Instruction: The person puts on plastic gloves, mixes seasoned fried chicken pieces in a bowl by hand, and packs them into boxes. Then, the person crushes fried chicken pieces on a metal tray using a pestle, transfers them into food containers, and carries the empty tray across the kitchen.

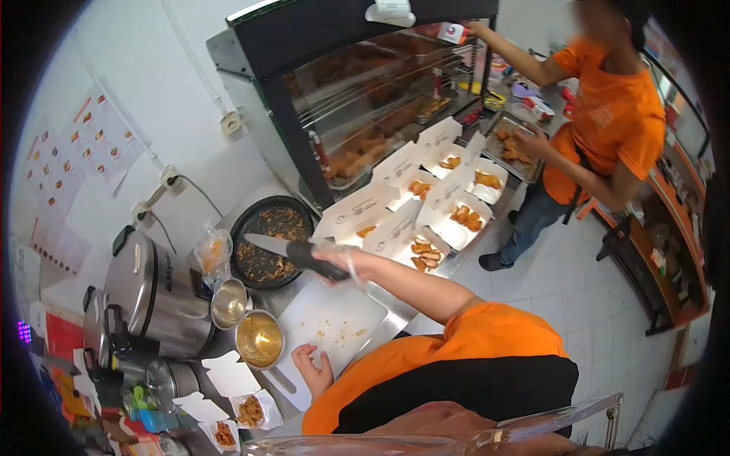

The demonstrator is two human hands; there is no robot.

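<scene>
My right hand [340,264], in a clear plastic glove, is closed on the black handle of a knife [265,244]. The blade points left over a black round pan [258,267] with brown crumbs in it. My left hand [312,368] is bare, its fingers loosely curled and apart, with nothing in them, at the near edge of a white cutting board [363,319]. Crumbs lie on the board. Beyond my right hand stand several open white boxes [367,204] with fried pieces [465,218] in them.
A glass warming cabinet [281,99] stands behind the boxes. At the right, a co-worker [608,114] in orange holds a metal tray [502,169] of fried food. Metal bowls [259,339] and a large steel cooker [171,296] are at the left, with small food boxes [268,410] nearer.
</scene>
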